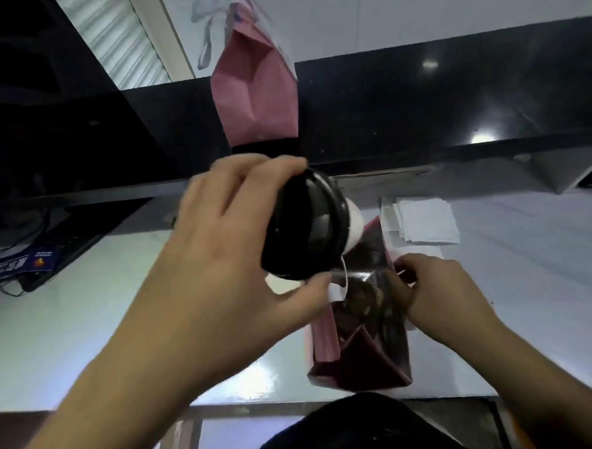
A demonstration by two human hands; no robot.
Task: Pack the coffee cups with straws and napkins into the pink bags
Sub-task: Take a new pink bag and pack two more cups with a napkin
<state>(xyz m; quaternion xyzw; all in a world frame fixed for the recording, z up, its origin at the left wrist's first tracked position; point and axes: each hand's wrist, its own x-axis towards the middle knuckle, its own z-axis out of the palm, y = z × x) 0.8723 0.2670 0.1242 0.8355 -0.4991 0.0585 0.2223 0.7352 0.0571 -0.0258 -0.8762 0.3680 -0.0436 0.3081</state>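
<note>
Two pink paper bags are in view: one pink bag with a clear plastic front (358,327) lies on the white worktop (87,321) close to the person, and a second pink paper bag (257,92) stands farther back against the black raised ledge (418,97). The near bag has its mouth open toward the stack of napkins; what is inside it is dark and blurred, so I cannot tell its content. One white paper coffee cup with a black plastic lid (305,224) is held tilted above the mouth of this near bag, with the lid facing the camera. The left hand (227,248) grips the cup, its fingers and thumb curled round the lid edge. The right hand (432,292) pinches the edge of the near bag's opening, fingers pressed together on it. One stack of white square paper napkins (424,221) lies on the worktop just behind the near bag. At the left edge a dark keyboard with cables (49,251) rests on the worktop. No straw can be made out clearly.
</note>
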